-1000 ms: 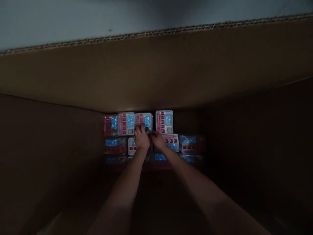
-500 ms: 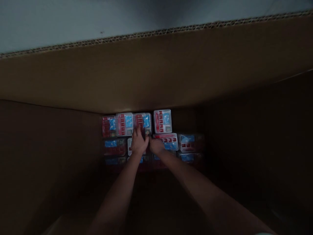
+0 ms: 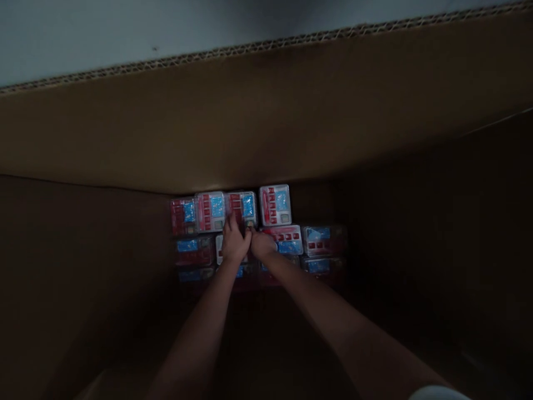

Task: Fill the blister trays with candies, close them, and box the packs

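Note:
I look down into a deep, dark cardboard box [image 3: 266, 128]. Several small red, white and blue packs lie stacked against its far wall. My left hand [image 3: 234, 242] reaches down onto the third pack [image 3: 242, 206] of the back row, fingers curled over its near edge. My right hand [image 3: 262, 243] sits right beside it, touching it, with fingers closed on the same pack's lower corner. A separate pack [image 3: 275, 204] stands just right of my hands, and another [image 3: 288, 240] lies under my right hand's far side.
The box's corrugated top edge [image 3: 291, 41] crosses the frame, with a pale floor beyond it. Brown inner walls rise on the left [image 3: 83, 266] and right [image 3: 437, 233]. More packs lie at the left [image 3: 189, 215] and right [image 3: 322, 240] of the stack.
My hands have closed together over the pack; the right hand slid left to meet the left. The view has tilted slightly.

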The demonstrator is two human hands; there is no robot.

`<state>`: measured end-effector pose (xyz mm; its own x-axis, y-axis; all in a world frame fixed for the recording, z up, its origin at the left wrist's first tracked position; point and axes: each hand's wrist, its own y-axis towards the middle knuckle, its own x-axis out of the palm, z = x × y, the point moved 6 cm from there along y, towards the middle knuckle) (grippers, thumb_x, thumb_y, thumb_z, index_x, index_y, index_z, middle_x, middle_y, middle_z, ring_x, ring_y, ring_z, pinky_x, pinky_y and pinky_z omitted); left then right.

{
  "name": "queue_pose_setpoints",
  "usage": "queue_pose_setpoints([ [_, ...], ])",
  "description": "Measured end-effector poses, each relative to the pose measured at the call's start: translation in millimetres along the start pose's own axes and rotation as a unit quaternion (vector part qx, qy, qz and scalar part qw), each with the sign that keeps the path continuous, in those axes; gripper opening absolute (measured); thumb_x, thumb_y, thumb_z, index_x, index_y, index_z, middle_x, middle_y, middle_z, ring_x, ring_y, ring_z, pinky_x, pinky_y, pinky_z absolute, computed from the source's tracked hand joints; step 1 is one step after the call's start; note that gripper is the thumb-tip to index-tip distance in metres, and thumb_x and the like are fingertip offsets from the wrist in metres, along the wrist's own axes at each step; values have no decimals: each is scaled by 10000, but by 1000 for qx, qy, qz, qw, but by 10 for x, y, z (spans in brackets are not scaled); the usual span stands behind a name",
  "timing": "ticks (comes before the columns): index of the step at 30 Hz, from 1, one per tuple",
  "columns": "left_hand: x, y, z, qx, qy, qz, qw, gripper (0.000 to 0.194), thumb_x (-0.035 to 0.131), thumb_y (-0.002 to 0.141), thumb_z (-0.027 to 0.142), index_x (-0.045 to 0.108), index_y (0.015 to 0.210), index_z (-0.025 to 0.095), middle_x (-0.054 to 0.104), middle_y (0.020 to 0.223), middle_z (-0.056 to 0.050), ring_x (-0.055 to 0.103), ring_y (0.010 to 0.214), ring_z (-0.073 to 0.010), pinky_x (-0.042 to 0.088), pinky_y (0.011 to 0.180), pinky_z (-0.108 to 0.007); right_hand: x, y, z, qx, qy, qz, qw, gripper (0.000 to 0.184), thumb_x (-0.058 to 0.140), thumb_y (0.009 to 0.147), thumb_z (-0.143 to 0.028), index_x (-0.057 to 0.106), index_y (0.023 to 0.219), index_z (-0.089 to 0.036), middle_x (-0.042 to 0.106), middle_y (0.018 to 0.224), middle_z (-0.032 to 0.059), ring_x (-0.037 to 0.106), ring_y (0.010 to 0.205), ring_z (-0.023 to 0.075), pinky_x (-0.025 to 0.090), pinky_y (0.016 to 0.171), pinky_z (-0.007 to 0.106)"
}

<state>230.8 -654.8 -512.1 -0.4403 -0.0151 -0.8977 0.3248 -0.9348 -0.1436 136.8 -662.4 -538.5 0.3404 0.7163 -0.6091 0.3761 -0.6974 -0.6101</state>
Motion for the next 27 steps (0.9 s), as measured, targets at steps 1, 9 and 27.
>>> queue_pose_setpoints([
  [1, 3, 1, -3, 0, 0, 0, 1000, 657, 497, 816, 302, 241, 1396, 130, 374, 1396, -167, 353, 1307, -286, 321, 1075, -414, -3, -5, 6, 3, -1, 3, 1000, 356, 302, 927, -182, 473, 1239, -167, 679, 1013, 168, 655, 946, 249, 487, 780, 378],
  [9, 4, -7, 4, -1, 22, -4, 1000, 673, 505, 821, 340, 244, 1407, 137, 367, 1395, -180, 351, 1304, -296, 347, 1049, -429, -55, -121, 59, 22, 18, 35, 999, 322, 325, 924, -213, 459, 1215, -178, 691, 948, 143, 668, 888, 236, 487, 742, 341],
  [27, 274, -155, 156, 107, 124, -67, 984, 559, 503, 817, 192, 406, 1363, 265, 314, 1469, -103, 325, 1310, -316, 320, 1039, -490, -651, -143, 625, 109, 145, 239, 954, 422, 295, 891, -199, 432, 1281, -116, 535, 1246, 172, 471, 1204, 238, 333, 1010, 359],
])
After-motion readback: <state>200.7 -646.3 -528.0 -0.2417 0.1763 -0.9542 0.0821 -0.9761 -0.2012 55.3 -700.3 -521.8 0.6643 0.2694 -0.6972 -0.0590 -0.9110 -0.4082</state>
